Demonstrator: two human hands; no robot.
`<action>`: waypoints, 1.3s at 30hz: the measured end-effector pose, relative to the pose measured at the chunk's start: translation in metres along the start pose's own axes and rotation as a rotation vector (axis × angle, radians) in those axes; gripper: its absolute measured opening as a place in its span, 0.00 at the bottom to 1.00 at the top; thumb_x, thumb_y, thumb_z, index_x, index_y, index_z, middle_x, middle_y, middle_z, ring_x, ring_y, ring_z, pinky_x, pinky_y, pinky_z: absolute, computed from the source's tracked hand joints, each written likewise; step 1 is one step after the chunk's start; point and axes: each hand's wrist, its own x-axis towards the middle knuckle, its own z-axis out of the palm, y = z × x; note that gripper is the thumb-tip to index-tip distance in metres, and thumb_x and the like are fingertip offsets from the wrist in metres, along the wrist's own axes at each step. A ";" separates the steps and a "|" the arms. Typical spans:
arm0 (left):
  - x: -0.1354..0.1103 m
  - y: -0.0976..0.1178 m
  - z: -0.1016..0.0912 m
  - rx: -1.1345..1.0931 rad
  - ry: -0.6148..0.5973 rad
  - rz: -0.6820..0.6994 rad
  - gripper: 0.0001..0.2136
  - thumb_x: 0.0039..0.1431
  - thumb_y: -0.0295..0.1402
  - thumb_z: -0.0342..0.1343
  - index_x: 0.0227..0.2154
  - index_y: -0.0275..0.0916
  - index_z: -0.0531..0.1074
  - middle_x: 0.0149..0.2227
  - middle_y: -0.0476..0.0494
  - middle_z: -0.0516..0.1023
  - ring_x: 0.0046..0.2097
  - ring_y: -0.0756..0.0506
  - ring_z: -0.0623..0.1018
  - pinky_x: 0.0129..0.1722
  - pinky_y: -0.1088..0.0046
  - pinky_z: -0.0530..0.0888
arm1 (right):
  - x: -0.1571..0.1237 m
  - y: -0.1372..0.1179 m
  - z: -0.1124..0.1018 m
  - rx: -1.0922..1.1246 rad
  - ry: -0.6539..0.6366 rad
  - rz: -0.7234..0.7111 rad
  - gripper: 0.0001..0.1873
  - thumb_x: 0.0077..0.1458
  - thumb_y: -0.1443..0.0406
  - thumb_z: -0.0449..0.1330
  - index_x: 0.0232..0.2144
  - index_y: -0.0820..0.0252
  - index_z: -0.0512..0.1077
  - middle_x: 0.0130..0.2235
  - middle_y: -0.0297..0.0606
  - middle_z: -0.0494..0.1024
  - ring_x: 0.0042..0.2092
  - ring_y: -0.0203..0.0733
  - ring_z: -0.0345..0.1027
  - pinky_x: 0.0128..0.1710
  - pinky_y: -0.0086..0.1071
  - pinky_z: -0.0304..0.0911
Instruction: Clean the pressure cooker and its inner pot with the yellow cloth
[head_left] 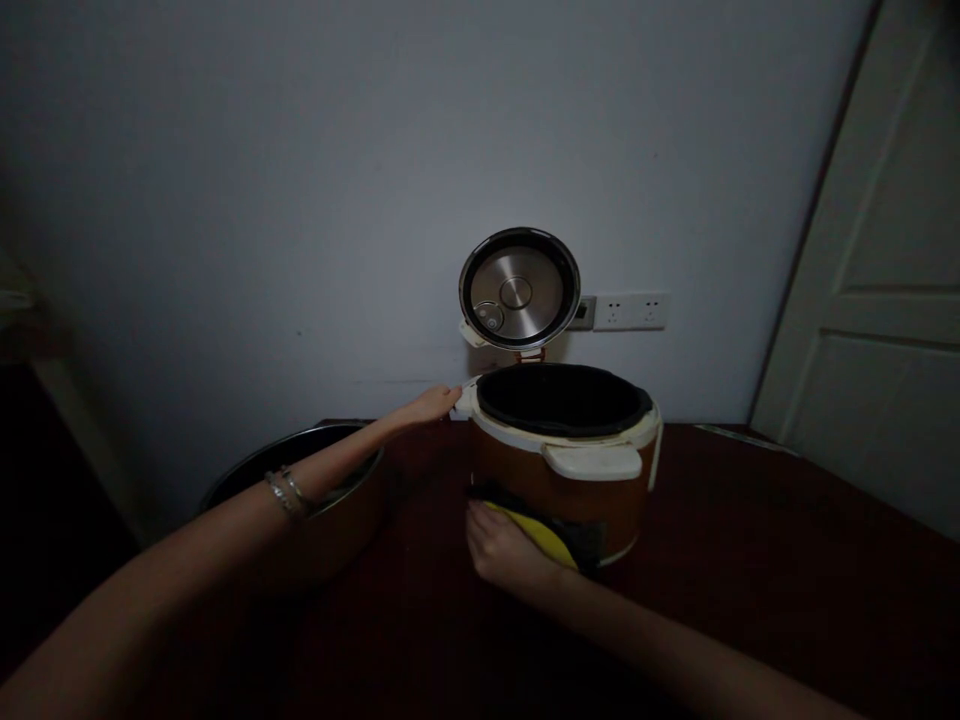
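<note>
- The rice cooker point(514, 465) stands upright on the dark counter point(420, 625), at the centre and a little to the right; its lid point(517, 285) is raised at the far side.
- The left hand point(437, 401) has its grip closed on the white side handle point(466, 399) of the cooker.
- The right hand point(501, 545) has its grip closed on a yellow and dark cloth point(541, 535), which touches the near side of the cooker.
- To the left, a large pot point(349, 545) stands partly behind the left forearm.
- Wall sockets point(630, 311) are on the far wall.
</note>
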 end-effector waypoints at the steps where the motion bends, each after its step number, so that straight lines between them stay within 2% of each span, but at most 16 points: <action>1: 0.001 -0.002 0.000 -0.001 0.006 0.002 0.23 0.63 0.41 0.35 0.22 0.33 0.69 0.21 0.41 0.73 0.23 0.49 0.72 0.24 0.76 0.67 | -0.014 -0.005 0.004 0.001 0.027 -0.035 0.15 0.58 0.71 0.51 0.40 0.70 0.76 0.42 0.48 0.79 0.48 0.46 0.71 0.54 0.35 0.64; 4: 0.002 -0.003 0.001 -0.005 0.016 0.009 0.22 0.63 0.40 0.36 0.23 0.33 0.69 0.20 0.41 0.73 0.22 0.49 0.71 0.24 0.75 0.67 | -0.041 -0.001 -0.008 0.008 0.071 -0.092 0.16 0.59 0.70 0.49 0.45 0.71 0.73 0.46 0.48 0.77 0.52 0.46 0.68 0.56 0.37 0.62; 9: 0.001 0.000 0.000 -0.006 0.029 0.025 0.21 0.62 0.39 0.37 0.23 0.33 0.69 0.23 0.41 0.75 0.23 0.49 0.71 0.25 0.75 0.66 | -0.048 0.053 -0.068 0.021 0.090 -0.117 0.22 0.61 0.66 0.49 0.55 0.72 0.64 0.59 0.50 0.65 0.62 0.49 0.54 0.61 0.42 0.52; 11: 0.000 0.001 0.000 -0.014 0.022 0.021 0.21 0.63 0.39 0.37 0.24 0.33 0.69 0.23 0.40 0.75 0.22 0.49 0.71 0.24 0.75 0.66 | -0.057 0.064 -0.081 0.051 0.077 -0.110 0.24 0.62 0.64 0.48 0.58 0.71 0.61 0.61 0.48 0.61 0.63 0.47 0.50 0.62 0.42 0.50; 13: 0.001 0.000 0.000 -0.025 0.008 0.015 0.21 0.63 0.39 0.36 0.26 0.32 0.69 0.23 0.39 0.75 0.22 0.49 0.70 0.23 0.76 0.66 | -0.072 0.062 -0.081 0.115 0.014 -0.142 0.26 0.62 0.61 0.47 0.58 0.72 0.59 0.61 0.49 0.60 0.63 0.46 0.50 0.62 0.41 0.50; 15: 0.002 0.000 0.001 -0.035 -0.006 0.009 0.20 0.62 0.39 0.37 0.27 0.32 0.69 0.22 0.40 0.75 0.20 0.50 0.70 0.22 0.76 0.65 | -0.088 0.053 -0.072 0.199 -0.070 -0.197 0.28 0.61 0.59 0.47 0.58 0.72 0.60 0.60 0.49 0.63 0.62 0.45 0.53 0.61 0.39 0.50; 18: 0.004 0.000 0.001 -0.041 -0.012 0.007 0.20 0.62 0.39 0.38 0.27 0.32 0.70 0.21 0.40 0.74 0.19 0.50 0.69 0.21 0.76 0.65 | -0.104 0.049 -0.061 0.257 -0.120 -0.268 0.24 0.61 0.64 0.47 0.58 0.69 0.61 0.58 0.46 0.67 0.60 0.40 0.57 0.61 0.35 0.52; 21: 0.005 -0.001 0.001 -0.041 -0.017 0.011 0.20 0.62 0.41 0.38 0.27 0.33 0.70 0.22 0.39 0.75 0.20 0.50 0.70 0.20 0.76 0.65 | -0.108 0.067 -0.069 0.217 -0.071 -0.293 0.23 0.62 0.71 0.45 0.58 0.64 0.60 0.58 0.41 0.66 0.61 0.35 0.56 0.60 0.33 0.53; 26: 0.007 -0.004 0.005 -0.029 -0.013 0.021 0.21 0.62 0.40 0.35 0.27 0.33 0.69 0.24 0.38 0.76 0.20 0.50 0.70 0.20 0.77 0.65 | -0.113 0.098 -0.091 0.109 0.058 -0.133 0.26 0.61 0.75 0.46 0.60 0.57 0.56 0.60 0.35 0.63 0.62 0.31 0.54 0.61 0.35 0.52; 29: 0.006 -0.004 0.003 -0.010 0.011 0.027 0.20 0.62 0.40 0.37 0.26 0.34 0.69 0.22 0.39 0.75 0.20 0.50 0.70 0.21 0.77 0.64 | -0.120 0.093 -0.090 0.054 0.113 -0.078 0.25 0.61 0.75 0.46 0.59 0.60 0.58 0.59 0.35 0.65 0.61 0.33 0.55 0.61 0.38 0.51; 32: 0.003 0.002 -0.011 0.113 0.019 0.042 0.18 0.58 0.40 0.43 0.22 0.34 0.70 0.20 0.41 0.74 0.18 0.50 0.70 0.21 0.77 0.63 | -0.125 0.081 -0.087 0.064 0.085 -0.105 0.22 0.62 0.71 0.48 0.58 0.62 0.59 0.59 0.38 0.65 0.62 0.34 0.54 0.62 0.39 0.49; 34: -0.001 0.012 -0.026 0.242 0.084 0.047 0.16 0.56 0.39 0.45 0.22 0.35 0.70 0.20 0.43 0.74 0.19 0.50 0.71 0.22 0.76 0.63 | -0.126 0.076 -0.089 0.093 0.035 -0.113 0.22 0.63 0.64 0.50 0.58 0.62 0.60 0.59 0.41 0.64 0.63 0.35 0.52 0.63 0.40 0.47; 36: -0.010 0.026 -0.043 0.320 0.221 0.040 0.15 0.55 0.39 0.46 0.22 0.35 0.72 0.20 0.43 0.75 0.21 0.49 0.72 0.24 0.76 0.63 | -0.127 0.075 -0.093 0.116 -0.017 -0.112 0.27 0.61 0.56 0.51 0.58 0.64 0.59 0.60 0.43 0.62 0.63 0.37 0.50 0.63 0.42 0.45; 37: -0.017 0.036 -0.051 0.336 0.294 0.037 0.15 0.54 0.39 0.46 0.23 0.35 0.73 0.20 0.43 0.75 0.22 0.48 0.72 0.25 0.75 0.63 | -0.127 0.075 -0.095 0.121 -0.035 -0.112 0.28 0.61 0.56 0.52 0.59 0.64 0.59 0.61 0.44 0.61 0.64 0.38 0.49 0.63 0.42 0.45; 39: -0.035 0.057 -0.063 0.339 0.428 0.057 0.15 0.54 0.40 0.46 0.25 0.36 0.74 0.20 0.43 0.75 0.26 0.46 0.74 0.29 0.74 0.65 | -0.127 0.077 -0.097 0.111 -0.040 -0.116 0.26 0.61 0.61 0.52 0.60 0.64 0.57 0.62 0.42 0.60 0.64 0.37 0.49 0.63 0.41 0.47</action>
